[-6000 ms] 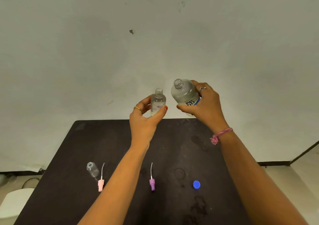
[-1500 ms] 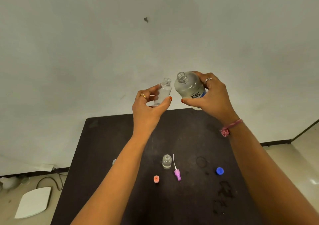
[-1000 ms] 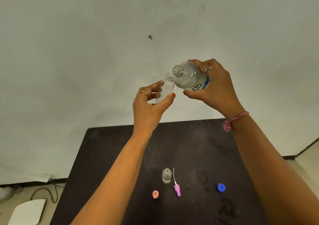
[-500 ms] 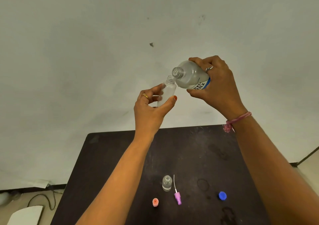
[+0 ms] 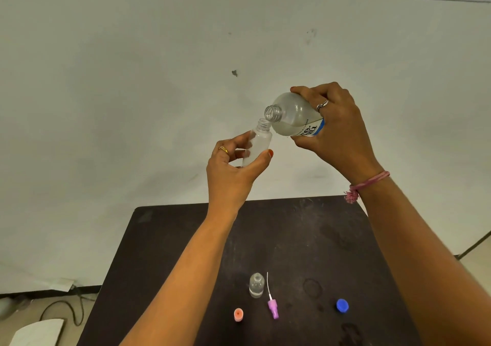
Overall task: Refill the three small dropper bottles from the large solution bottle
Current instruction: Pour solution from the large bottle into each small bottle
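Since 0.5 s earlier, large solution bottle (image 5: 295, 117) had tipped further, its open mouth now just above and beside the small bottle's neck; both hands sat a bit lower in view.

L to R: white object on floor (image 5: 34, 332) at bottom-left w/ a dark cable near it. Left hand (image 5: 233, 170) pinched small dropper bottle (image 5: 259, 143) between thumb & curled fingers, bottle tilted right. Right hand (image 5: 337, 130) wrapped round the large bottle's body, fingers curled over top. Below, on dark table (image 5: 164, 239): pink cap (image 5: 238, 314), second small bottle (image 5: 256, 285) upright, purple dropper tip (image 5: 273, 303) just beside it, blue cap (image 5: 342, 305) farther right.
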Demonstrator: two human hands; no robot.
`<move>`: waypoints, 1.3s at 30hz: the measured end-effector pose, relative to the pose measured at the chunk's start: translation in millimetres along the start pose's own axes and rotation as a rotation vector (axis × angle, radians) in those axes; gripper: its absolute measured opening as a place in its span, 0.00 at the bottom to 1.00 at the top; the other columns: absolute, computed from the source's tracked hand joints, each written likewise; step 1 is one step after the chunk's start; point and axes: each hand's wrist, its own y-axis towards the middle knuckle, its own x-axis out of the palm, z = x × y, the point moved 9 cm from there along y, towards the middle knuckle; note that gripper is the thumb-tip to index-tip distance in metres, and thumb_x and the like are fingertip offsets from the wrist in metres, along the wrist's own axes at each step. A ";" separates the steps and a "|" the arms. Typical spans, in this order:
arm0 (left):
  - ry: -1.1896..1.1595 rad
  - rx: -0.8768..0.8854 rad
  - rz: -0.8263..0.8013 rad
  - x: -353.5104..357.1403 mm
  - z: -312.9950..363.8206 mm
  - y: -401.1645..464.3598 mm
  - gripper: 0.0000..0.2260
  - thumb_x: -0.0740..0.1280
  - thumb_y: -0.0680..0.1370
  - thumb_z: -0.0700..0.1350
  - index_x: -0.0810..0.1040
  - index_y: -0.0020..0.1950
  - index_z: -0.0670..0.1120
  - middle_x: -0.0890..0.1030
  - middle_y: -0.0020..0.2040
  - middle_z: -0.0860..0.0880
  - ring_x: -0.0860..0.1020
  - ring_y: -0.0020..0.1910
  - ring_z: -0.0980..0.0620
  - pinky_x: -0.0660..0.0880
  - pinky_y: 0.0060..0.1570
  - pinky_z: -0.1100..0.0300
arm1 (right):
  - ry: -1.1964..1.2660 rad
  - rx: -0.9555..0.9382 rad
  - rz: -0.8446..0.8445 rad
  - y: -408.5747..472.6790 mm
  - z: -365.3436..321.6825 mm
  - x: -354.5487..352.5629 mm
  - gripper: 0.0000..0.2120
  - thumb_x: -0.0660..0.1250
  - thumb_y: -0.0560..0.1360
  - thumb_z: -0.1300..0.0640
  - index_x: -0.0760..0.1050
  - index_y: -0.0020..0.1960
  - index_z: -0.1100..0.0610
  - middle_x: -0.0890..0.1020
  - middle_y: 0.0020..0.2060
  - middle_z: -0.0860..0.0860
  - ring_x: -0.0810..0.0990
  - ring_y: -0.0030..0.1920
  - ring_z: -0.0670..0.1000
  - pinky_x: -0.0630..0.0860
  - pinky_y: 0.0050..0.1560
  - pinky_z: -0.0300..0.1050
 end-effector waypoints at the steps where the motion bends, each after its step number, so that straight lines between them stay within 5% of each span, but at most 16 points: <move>1: -0.003 -0.001 0.000 -0.2 -0.3 -0.3 0.17 0.76 0.69 0.47 0.76 0.53 0.60 0.78 0.56 0.51 0.77 0.51 0.59 0.75 0.37 0.72 | -0.008 -0.006 0.001 0.1 -0.5 -0.4 0.34 0.79 0.62 0.59 0.73 0.66 0.55 0.76 0.54 0.57 0.74 0.53 0.58 0.68 0.49 0.40; 21: -0.010 -0.004 0.012 -0.1 -1.1 -1.5 0.18 0.77 0.69 0.46 0.76 0.54 0.58 0.78 0.56 0.51 0.77 0.51 0.58 0.76 0.38 0.72 | -0.036 -0.079 0.040 2.3 -7.1 -5.6 0.34 0.78 0.62 0.61 0.73 0.66 0.56 0.76 0.54 0.58 0.74 0.53 0.59 0.74 0.52 0.50; 39: -0.009 -0.014 0.024 -4.1 -1.8 1.4 0.18 0.76 0.69 0.47 0.76 0.55 0.57 0.78 0.57 0.51 0.77 0.51 0.58 0.76 0.38 0.73 | -0.056 -0.109 0.037 7.7 -10.2 -1.9 0.33 0.78 0.63 0.60 0.73 0.66 0.56 0.77 0.55 0.58 0.74 0.53 0.59 0.73 0.50 0.47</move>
